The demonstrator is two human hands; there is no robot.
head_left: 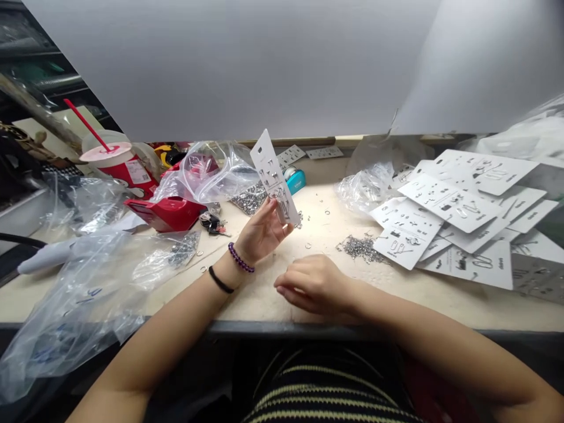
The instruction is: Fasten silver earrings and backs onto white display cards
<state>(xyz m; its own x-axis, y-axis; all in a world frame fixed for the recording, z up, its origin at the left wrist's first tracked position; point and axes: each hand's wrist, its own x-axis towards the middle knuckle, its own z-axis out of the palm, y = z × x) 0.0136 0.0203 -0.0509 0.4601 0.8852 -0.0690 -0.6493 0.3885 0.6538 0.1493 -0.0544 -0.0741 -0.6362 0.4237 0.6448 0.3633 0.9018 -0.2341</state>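
Between the thumb and fingers of my left hand (259, 235) is a white jewelry card (267, 160), tilted upright, with several small silver pieces fixed on it. My right hand (315, 285) rests low over the table near its front edge, fingers curled in; whatever they may hold is hidden. Just right of it lies a loose pile of tiny silver metal pieces (365, 248). Behind the held card, more silver pieces (250, 198) sit heaped, partly covered. A few small rings are scattered on the tabletop (326, 232) between.
Many filled white cards (458, 202) are stacked loosely at right, beside a crumpled clear bag (368, 187). A teal tape dispenser (296, 182) stands at the back. Leftward are a red scoop (170, 215), a red cup with straw (118, 167) and a large plastic bag (83, 299) over the edge.
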